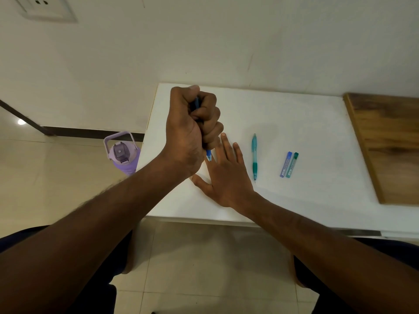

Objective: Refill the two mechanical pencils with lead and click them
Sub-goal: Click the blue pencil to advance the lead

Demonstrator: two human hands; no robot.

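My left hand (190, 130) is closed in a fist around a blue mechanical pencil (208, 154), thumb on its top end; only the blue tip shows below the fist, pointing down over my right hand. My right hand (226, 175) lies flat on the white table (306, 123), palm down, fingers spread, holding nothing. A teal mechanical pencil (254, 157) lies on the table to the right of that hand, tip toward me. Further right lie two lead tubes side by side, a blue one (285, 164) and a green one (292, 165).
A wooden board (387, 146) covers the table's right end. A purple water bottle (123, 154) stands on the floor left of the table. The wall runs behind the table; tiled floor and my knees are below.
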